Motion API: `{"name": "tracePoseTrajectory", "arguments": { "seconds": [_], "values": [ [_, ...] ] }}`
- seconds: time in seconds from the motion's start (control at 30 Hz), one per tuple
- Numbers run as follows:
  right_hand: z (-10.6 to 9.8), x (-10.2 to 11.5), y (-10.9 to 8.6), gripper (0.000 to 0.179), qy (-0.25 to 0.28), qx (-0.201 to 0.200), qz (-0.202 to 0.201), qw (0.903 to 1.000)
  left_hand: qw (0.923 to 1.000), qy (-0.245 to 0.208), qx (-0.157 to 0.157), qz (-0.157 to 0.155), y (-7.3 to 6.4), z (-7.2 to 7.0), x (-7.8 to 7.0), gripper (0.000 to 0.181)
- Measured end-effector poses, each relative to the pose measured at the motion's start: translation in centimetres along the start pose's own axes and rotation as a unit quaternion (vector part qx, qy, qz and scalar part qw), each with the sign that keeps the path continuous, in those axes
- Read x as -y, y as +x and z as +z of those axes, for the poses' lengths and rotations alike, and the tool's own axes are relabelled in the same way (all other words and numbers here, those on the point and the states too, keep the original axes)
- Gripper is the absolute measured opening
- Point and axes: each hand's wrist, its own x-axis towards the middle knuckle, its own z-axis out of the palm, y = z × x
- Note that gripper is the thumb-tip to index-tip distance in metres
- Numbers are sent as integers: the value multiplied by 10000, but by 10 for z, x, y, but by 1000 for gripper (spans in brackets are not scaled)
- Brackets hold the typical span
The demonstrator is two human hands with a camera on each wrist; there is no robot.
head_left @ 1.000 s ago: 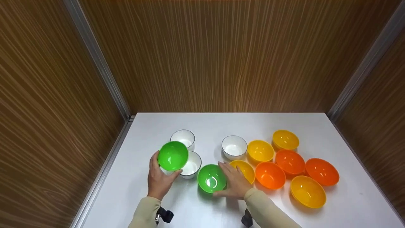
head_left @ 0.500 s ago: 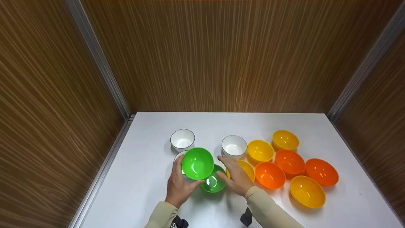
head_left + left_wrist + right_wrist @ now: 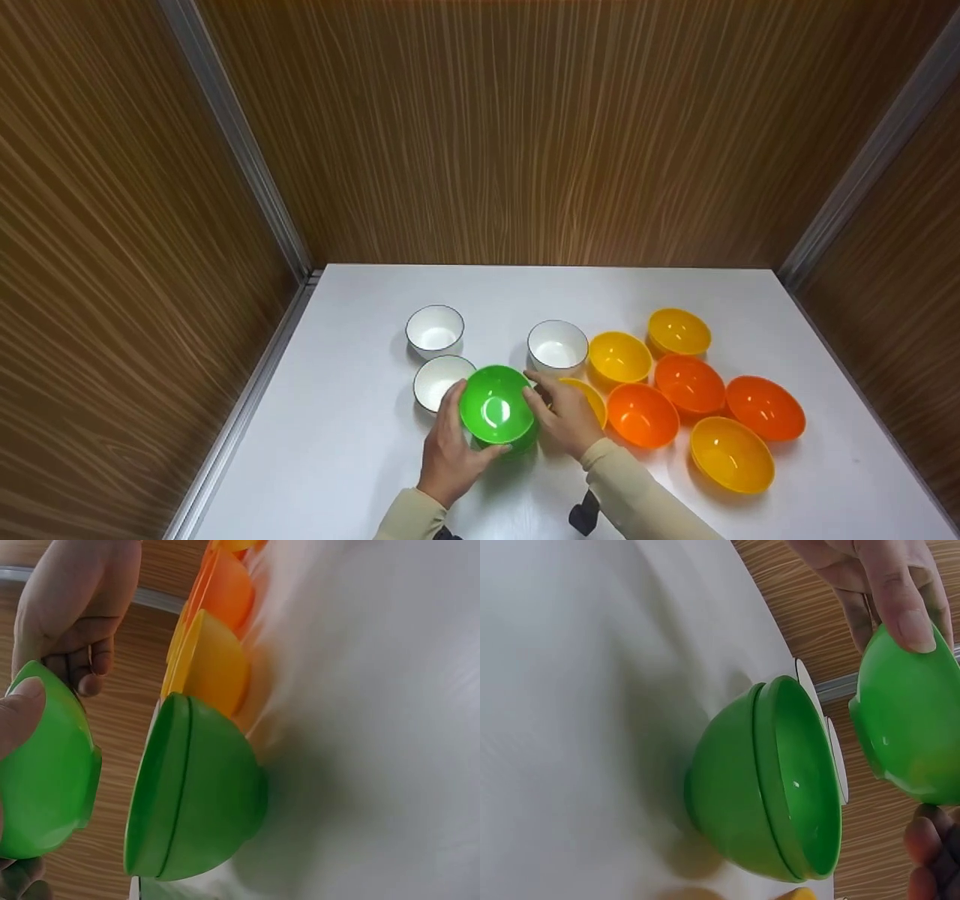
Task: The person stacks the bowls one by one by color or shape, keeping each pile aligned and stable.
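A glossy green bowl (image 3: pixel 496 405) is held up, tilted, above the table. My left hand (image 3: pixel 451 454) grips its left side, thumb at the near rim and fingers along the far side. At its right rim, my right hand (image 3: pixel 568 417) has thumb and fingertips on the edge, the other fingers curled in. Directly below, two nested green bowls (image 3: pixel 202 795) stand upright on the table, mostly covered by the raised bowl in the head view. In both wrist views a gap shows between the raised bowl (image 3: pixel 911 720) and the nested pair.
White dark-rimmed bowls stand behind: one at back left (image 3: pixel 435 330), one left of the hands (image 3: pixel 435 382), one at centre (image 3: pixel 556 345). Several yellow bowls (image 3: pixel 731 454) and orange bowls (image 3: pixel 641 415) spread rightward on the white table (image 3: pixel 315 450). A yellow bowl (image 3: pixel 589 397) is partly behind my right hand.
My left hand has carried the green bowl rightward and toward me, from over the white bowls to above the green stack. My right hand has left the stack's rim and met the raised bowl.
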Motion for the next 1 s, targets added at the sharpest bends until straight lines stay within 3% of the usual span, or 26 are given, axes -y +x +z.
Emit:
{"name": "tracePoseTrajectory", "arguments": {
  "seconds": [0.23,0.5,0.73,1.0],
  "values": [
    [1,-7,-3,26,-189,152,172,9996,9995,-59,139,-275,-9,13,0,113],
    [5,-16,-5,19,-796,205,-128,9965,9969,-26,473,-635,-16,22,1,112],
    [8,-20,-7,23,-1000,513,-22,9937,9941,18,680,-847,-20,27,4,112],
    [11,-24,-8,31,-1127,649,137,9914,9939,140,687,-851,-20,34,7,111]
  ]
}}
